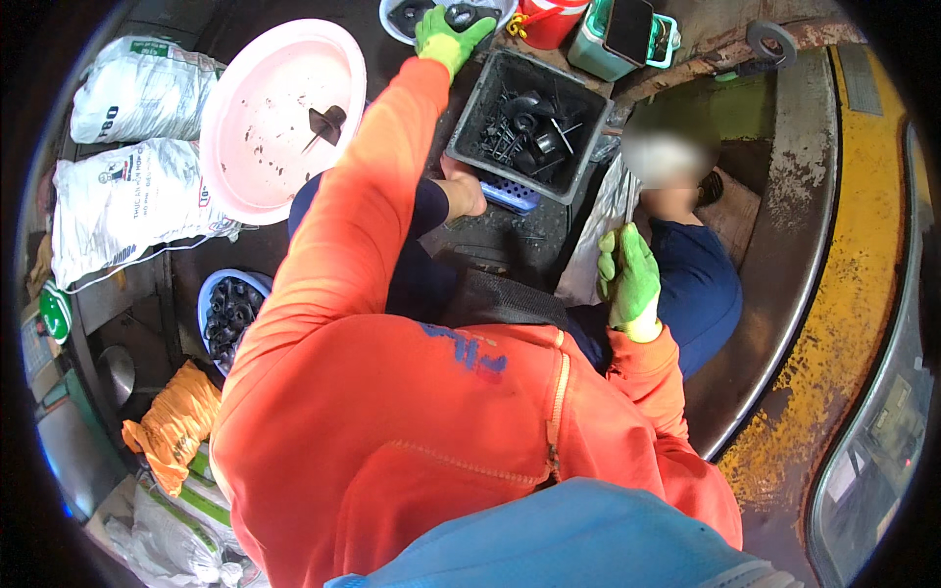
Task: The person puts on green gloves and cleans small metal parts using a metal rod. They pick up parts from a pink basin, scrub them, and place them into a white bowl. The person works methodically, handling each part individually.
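Note:
My left hand (453, 41), in a green glove, reaches far forward to a pale basin (397, 35) at the top edge. Its fingers are spread over black moulded parts (465, 15) in the basin; no firm grip on one shows. In front of my right side, my right hand (632, 279) wears a matching glove. Its fingers are closed around a thin, pale metal tool (630, 201) that points away from me; the handle is hidden. Between the hands, farther off, a dark grey crate (468, 147) contains black parts and thin rods.
Left of my arm stands a pink basin (260, 83) with one black piece (326, 124). White sacks (127, 201) lie beyond it. A blue basin (209, 289) of black parts is lower left. A red bucket (554, 24) and green container (603, 54) stand at the back. A rusty yellow edge (833, 323) curves along the right.

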`<action>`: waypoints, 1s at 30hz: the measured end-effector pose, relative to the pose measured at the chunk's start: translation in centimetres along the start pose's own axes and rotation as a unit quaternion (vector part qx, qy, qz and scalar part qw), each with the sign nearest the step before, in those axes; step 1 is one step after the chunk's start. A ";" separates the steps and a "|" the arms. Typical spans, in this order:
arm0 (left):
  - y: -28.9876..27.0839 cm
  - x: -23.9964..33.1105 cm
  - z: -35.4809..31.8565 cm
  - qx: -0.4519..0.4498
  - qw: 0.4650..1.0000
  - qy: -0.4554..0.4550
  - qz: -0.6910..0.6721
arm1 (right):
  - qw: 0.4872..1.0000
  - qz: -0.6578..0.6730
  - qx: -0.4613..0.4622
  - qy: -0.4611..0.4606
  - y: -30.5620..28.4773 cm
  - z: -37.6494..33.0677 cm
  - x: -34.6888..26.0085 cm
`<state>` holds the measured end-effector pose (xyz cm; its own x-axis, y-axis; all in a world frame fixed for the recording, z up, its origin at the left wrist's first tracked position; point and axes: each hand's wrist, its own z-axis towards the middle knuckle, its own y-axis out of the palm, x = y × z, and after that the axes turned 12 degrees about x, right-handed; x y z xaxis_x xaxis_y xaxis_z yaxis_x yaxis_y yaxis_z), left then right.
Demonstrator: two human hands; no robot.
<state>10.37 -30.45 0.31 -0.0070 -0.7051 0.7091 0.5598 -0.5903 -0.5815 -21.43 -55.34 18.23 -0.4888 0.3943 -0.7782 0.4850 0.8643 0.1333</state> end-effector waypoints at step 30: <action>3.9 3.4 -11.7 -0.444 0.879 0.174 -0.002 | 0.995 0.052 -0.036 0.079 0.4 1.2 0.0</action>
<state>2.83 -39.73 -4.25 -0.3469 -0.6889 0.6365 -0.3073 -0.5577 -0.7711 -20.38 -55.39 17.61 -0.5496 0.5214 -0.6527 0.4881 0.8345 0.2556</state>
